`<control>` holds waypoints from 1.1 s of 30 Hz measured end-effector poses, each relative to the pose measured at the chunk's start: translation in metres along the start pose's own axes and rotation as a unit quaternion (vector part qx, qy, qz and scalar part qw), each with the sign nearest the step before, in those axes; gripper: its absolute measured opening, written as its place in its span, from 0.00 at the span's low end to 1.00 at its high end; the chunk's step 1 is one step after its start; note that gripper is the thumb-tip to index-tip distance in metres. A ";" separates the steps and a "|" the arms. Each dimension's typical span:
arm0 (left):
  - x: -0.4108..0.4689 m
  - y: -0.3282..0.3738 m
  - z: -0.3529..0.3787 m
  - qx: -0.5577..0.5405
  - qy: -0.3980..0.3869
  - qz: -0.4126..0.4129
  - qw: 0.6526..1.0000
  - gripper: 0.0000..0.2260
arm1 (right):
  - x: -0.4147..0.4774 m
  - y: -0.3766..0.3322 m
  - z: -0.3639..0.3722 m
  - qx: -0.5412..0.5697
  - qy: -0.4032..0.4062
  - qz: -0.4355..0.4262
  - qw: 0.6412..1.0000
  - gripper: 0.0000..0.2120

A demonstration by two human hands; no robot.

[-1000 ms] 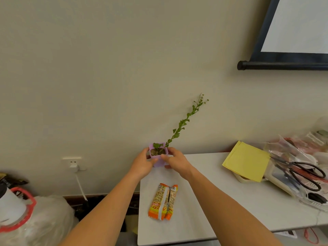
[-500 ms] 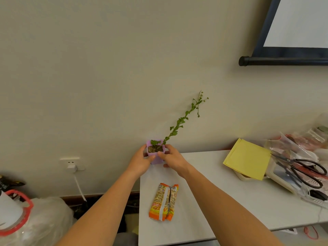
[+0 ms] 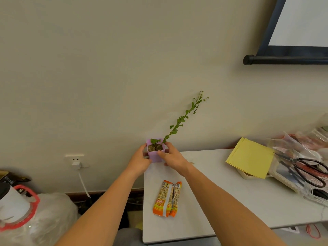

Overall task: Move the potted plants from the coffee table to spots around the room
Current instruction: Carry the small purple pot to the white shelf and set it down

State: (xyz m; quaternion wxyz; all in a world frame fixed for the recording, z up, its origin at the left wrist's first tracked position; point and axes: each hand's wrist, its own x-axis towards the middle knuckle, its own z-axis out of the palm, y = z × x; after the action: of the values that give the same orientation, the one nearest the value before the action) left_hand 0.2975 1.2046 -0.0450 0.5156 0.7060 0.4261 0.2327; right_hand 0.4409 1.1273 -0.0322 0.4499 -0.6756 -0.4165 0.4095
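A small square purple pot [image 3: 154,155] with soil and a long green stem [image 3: 182,119] leaning up to the right sits at the far left corner of a white table [image 3: 213,196], close to the wall. My left hand [image 3: 140,161] grips the pot's left side. My right hand [image 3: 173,159] grips its right side, thumb on the front rim. Whether the pot's base touches the table is hidden by my hands.
An orange snack packet [image 3: 167,198] lies on the table nearer me. Yellow paper [image 3: 250,157], black scissors [image 3: 308,170] and plastic bags crowd the right end. A wall socket with a plug [image 3: 75,161] is at the left, above a clear bag [image 3: 44,219] on the floor.
Both hands with the pot have shifted slightly left toward the table's corner and the wall. The grip is unchanged.
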 end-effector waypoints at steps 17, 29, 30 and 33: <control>-0.008 0.013 0.003 0.023 -0.012 -0.004 1.000 0.25 | 0.019 -0.018 0.017 -0.148 0.053 -0.074 0.985 0.18; -0.004 0.015 -0.002 0.027 -0.011 -0.025 0.999 0.32 | 0.034 -0.027 0.018 -0.223 0.144 -0.116 0.957 0.12; -0.004 0.014 -0.002 0.027 -0.011 -0.025 0.999 0.32 | 0.034 -0.026 0.018 -0.223 0.147 -0.121 0.956 0.11; -0.002 0.014 0.000 0.023 -0.010 -0.026 0.999 0.30 | 0.034 -0.026 0.019 -0.225 0.144 -0.125 0.956 0.11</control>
State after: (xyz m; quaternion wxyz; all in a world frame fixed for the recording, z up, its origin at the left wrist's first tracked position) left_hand 0.3012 1.2016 -0.0318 0.5091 0.7091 0.4440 0.2022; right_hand 0.4295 1.1702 -0.0188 0.3889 -0.7536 -0.5099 0.1442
